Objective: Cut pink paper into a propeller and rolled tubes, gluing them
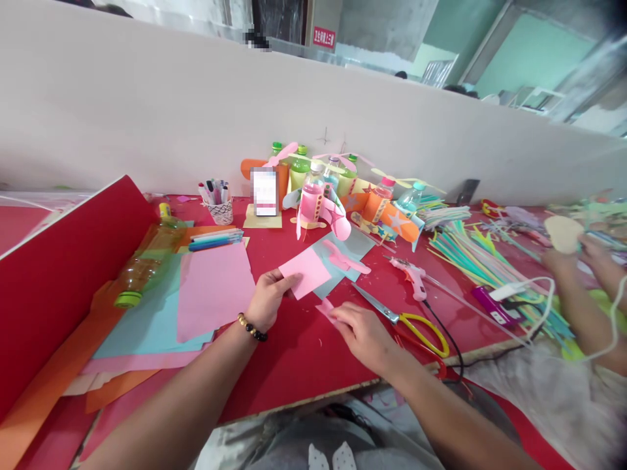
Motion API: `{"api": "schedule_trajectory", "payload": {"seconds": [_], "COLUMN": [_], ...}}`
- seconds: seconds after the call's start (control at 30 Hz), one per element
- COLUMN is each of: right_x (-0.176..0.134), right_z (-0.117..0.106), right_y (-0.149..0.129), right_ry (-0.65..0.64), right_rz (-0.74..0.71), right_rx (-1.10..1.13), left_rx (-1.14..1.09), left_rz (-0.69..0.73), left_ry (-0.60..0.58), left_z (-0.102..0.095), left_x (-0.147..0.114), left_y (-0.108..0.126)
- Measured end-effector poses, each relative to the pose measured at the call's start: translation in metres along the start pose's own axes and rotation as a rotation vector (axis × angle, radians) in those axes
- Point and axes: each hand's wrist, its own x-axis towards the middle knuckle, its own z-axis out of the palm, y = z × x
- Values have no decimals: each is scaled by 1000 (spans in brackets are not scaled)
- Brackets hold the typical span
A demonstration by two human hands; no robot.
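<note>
Between thumb and fingers, my left hand (268, 295) grips a pink paper square (309, 271) just above the red table. A small pink paper strip (327, 309) is pinched in my right hand (363, 334), close to the square's lower corner but apart from it. Beyond the square lie pink propeller-shaped cutouts (343, 258) on light blue paper (361, 247). Right of these rest scissors (392, 314) with yellow handles, blades partly spread, and a pink glue gun (414, 279).
Stacked coloured sheets (213, 294) and a plastic bottle (151, 261) lie at left. Decorated bottle planes (313, 196), a pen cup (220, 210) and a phone (265, 192) stand at the back. Pipe cleaners (480, 261) and a power bank (496, 307) lie right, near another person's hands (563, 261).
</note>
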Motion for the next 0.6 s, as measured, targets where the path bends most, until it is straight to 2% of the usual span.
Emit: {"api": "schedule_trajectory", "payload": {"seconds": [0.1, 0.17, 0.37, 0.43, 0.5, 0.6], "right_x": [5, 15, 74, 94, 106, 111], "right_z": [-9, -5, 34, 47, 58, 74], "right_y": [-14, -20, -39, -47, -53, -55], "right_ry": [-72, -105, -44, -70, -122, -112], "right_rz": [-48, -62, -114, -166, -213, -306], "right_rx": [85, 96, 165, 212, 191, 81], "left_rx": [-59, -99, -152, -115, -54, -28], "left_rz": [12, 20, 111, 130, 161, 179], "left_ry": [64, 108, 132, 156, 191, 196], "left_z": [-3, -7, -14, -15, -15, -13], "left_x": [2, 3, -3, -6, -7, -10], "left_y": [7, 14, 37, 42, 45, 46]}}
